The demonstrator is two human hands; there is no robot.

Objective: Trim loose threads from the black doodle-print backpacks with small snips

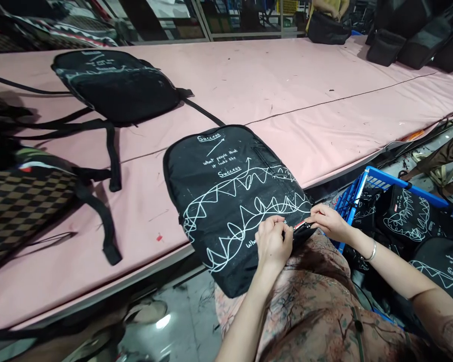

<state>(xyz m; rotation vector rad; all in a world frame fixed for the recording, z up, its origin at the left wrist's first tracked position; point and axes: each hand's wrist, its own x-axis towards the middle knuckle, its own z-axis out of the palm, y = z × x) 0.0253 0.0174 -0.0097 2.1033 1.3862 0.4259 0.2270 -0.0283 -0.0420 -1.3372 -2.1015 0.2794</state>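
Pink table (pixel 219 85), black backpack (pixel 226 201) between fingers (pixel 275 222)

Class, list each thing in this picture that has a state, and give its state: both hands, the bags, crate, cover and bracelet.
Left hand: fingers curled at near bag's edge
Right hand: pinching that edge
Near bag: print up, overhanging the table
Far bag: lying print up
Checked bag: straps loose
Crate: open-topped, holding bags
Cover: wrinkled
Bracelet: worn, right wrist
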